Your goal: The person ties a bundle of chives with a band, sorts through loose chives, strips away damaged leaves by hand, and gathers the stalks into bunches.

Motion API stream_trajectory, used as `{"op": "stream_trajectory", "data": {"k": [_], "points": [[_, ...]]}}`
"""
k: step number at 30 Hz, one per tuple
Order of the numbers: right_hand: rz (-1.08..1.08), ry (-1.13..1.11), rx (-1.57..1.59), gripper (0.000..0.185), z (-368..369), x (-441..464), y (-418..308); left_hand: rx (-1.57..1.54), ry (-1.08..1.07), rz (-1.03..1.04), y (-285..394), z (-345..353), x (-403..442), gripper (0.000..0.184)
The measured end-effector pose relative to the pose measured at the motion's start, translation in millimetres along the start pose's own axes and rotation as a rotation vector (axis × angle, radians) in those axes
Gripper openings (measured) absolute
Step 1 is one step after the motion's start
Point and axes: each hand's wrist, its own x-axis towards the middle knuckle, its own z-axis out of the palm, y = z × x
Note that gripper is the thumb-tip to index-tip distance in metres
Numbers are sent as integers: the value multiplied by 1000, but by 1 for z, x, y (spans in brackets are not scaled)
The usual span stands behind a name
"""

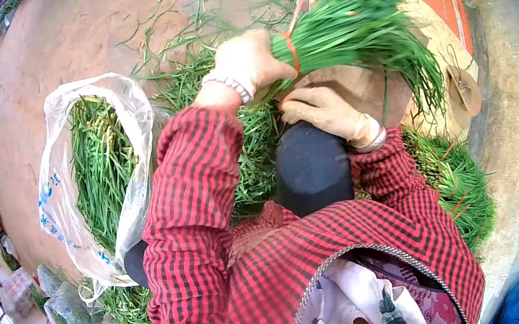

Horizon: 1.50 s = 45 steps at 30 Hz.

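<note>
My left hand [249, 61], gloved and with a white beaded band at the wrist, is closed around the stem end of a bundle of garlic chives [353, 28]. A red band circles the bundle just beyond my fingers, and the long leaves fan out and droop to the right. Below it, my right hand [325, 114], also gloved, is closed beside my dark-covered knee [313, 168]. A bit of orange-red shows at its fingertips; what they hold, if anything, is too small to make out.
A white plastic bag [54, 143] on the left holds more chives [101, 176]. Loose greens [252, 156] lie between my legs and on the floor ahead. Tied bundles [463, 191] sit at my right, near a flat cardboard piece [445, 26] and a brown disc [465, 92].
</note>
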Motion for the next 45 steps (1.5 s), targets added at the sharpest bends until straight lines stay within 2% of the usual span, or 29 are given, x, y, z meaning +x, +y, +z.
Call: {"op": "stream_trajectory", "data": {"k": [1,2,4,6,7,9,10,12,14,16,17,20,22,24,25,27,29,30,32,33,36,37,38,40,41,42,43,44,45], "points": [[38,104,125,27,-1,-6,3,40,-109,-44,-8,15,6,79],[75,211,251,24,-3,-12,5,-45,-46,-46,-23,41,8,85],[-23,449,374,19,-4,-16,8,-115,8,-48,-24,46,0,86],[-17,569,505,32,-6,-16,2,-15,69,-35,-12,55,-10,84],[-21,571,505,32,-9,-13,-5,81,139,-31,-4,58,-16,81],[-57,541,443,49,-12,-5,-19,226,269,-21,8,72,-24,84],[-62,546,446,49,-13,-2,-20,269,345,-6,10,80,-28,86],[110,443,327,59,-17,5,-19,308,379,15,13,84,-33,88],[76,468,359,52,-15,7,-15,339,344,30,17,79,-36,89],[84,397,516,41,-16,5,-9,347,329,61,13,79,-36,89],[92,412,487,29,-15,4,-7,368,330,96,12,79,-36,89],[119,383,542,23,-15,0,-2,402,349,153,13,77,-34,88],[116,377,545,21,-15,-3,-1,362,277,170,15,67,-33,88],[90,315,564,20,-15,-7,-2,355,90,147,18,45,-30,89],[79,241,614,17,-17,-12,-3,333,98,164,16,45,-25,95],[56,253,618,17,-17,-17,5,310,101,187,9,53,-17,102],[21,269,611,17,-20,-25,8,207,298,275,-1,73,-8,105],[21,279,616,17,-20,-26,12,209,292,284,2,70,-6,105],[-44,324,642,18,-17,-30,22,51,47,149,7,65,-4,115],[-9,351,651,19,-17,-33,18,108,-29,92,14,62,-7,112],[26,335,645,19,-20,-28,4,234,21,89,26,69,-13,108],[-13,299,660,18,-17,-16,-16,289,62,114,23,78,-14,85],[19,269,693,19,-8,-1,-35,292,53,118,21,87,-14,85],[-228,271,433,15,3,24,-39,-339,68,153,14,97,-11,74],[-240,266,428,15,4,31,-34,-657,86,164,8,101,-9,69],[-458,358,154,13,7,36,-36,-975,95,167,1,104,-11,64],[-562,398,12,13,8,31,-38,-1297,98,169,-5,109,-14,59],[-663,451,-127,12,9,27,-40,-1068,169,223,-15,111,-15,62],[-481,322,-16,17,-2,7,-64,-821,253,259,-23,111,-16,64]]}}
